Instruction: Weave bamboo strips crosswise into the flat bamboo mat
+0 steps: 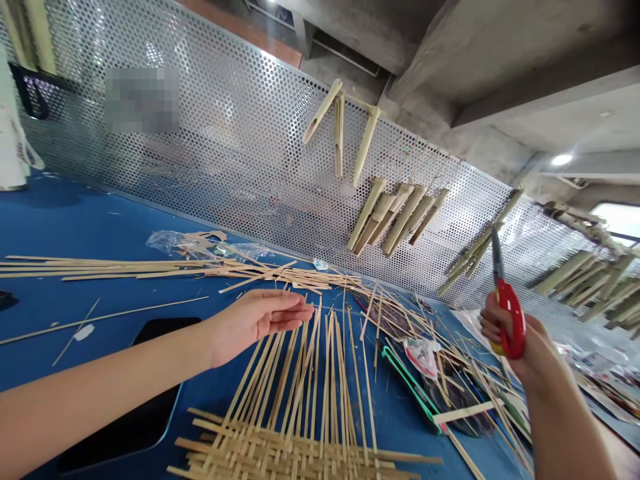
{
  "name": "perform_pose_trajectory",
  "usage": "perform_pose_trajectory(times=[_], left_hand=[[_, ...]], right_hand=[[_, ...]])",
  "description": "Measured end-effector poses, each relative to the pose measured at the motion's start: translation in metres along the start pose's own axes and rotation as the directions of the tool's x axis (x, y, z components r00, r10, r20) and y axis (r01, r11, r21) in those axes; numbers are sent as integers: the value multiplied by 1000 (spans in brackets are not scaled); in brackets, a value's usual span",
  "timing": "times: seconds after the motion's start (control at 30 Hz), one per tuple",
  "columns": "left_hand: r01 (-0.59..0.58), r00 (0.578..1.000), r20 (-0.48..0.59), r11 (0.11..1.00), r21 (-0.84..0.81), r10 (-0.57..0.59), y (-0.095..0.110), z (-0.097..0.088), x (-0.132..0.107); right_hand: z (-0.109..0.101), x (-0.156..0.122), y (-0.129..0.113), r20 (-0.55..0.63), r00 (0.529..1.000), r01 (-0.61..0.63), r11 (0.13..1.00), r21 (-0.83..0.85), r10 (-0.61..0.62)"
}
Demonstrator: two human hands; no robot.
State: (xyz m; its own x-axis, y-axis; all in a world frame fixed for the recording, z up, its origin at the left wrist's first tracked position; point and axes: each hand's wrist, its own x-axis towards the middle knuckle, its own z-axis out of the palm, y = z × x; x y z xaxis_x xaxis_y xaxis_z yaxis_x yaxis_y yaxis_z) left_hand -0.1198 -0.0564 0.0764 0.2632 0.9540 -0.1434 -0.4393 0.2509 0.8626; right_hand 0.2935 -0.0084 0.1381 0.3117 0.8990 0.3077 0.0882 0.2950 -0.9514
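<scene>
The left hand is stretched out flat and open, fingers together and holding nothing. It sits just over the tips of the long bamboo strips that rise from a woven bamboo mat at the bottom of the view (whether the fingertips actually touch the strips, this angle can't settle). The right hand is closed firmly around the red-handled scissors, which point upward with their blades together, well apart from the mat and cutting nothing. The mat and its strips lie on a blue table, with a loose heap of bamboo strips beyond the left hand and a crumpled clear plastic bag near the far end of that heap. A single thin strip lies apart to the left. Under the right hand, more strips cross over one another around a green plastic object and a small plastic bag. Past the table's far edge rises a perforated metal panel, with bundles of bamboo pieces hanging against it.
</scene>
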Motion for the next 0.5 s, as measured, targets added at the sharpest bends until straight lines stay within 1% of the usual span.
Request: perform_pose_trajectory(times=[0.03,0.1,0.17,0.3,0.37,0.4,0.43,0.5], left_hand=[[8,1000,-4,1000,-18,-8,0,0,1],[17,999,-34,998,-54,-19,0,-2,2],[4,998,-69,999,-51,-8,0,-3,3],[-65,989,-127,997,38,69,-2,-4,3],[-100,983,-143,988,115,116,-3,-1,1],[-127,980,-130,975,180,151,-3,1,0],[-164,976,-99,951,262,195,-4,3,-2],[-266,954,-8,861,433,299,-7,7,-6]], right_hand=[[12,-5,-2,76,996,-45,999,25,43],[33,-12,-4,143,988,-75,995,69,64],[50,-18,-4,174,983,-79,992,96,62],[77,-28,-3,190,979,-105,985,135,78],[91,-38,-4,254,961,-154,977,150,112],[99,-45,-4,297,947,-175,974,148,125],[107,-52,-4,341,930,-186,975,119,136],[122,-69,-4,403,910,-141,986,91,93]])
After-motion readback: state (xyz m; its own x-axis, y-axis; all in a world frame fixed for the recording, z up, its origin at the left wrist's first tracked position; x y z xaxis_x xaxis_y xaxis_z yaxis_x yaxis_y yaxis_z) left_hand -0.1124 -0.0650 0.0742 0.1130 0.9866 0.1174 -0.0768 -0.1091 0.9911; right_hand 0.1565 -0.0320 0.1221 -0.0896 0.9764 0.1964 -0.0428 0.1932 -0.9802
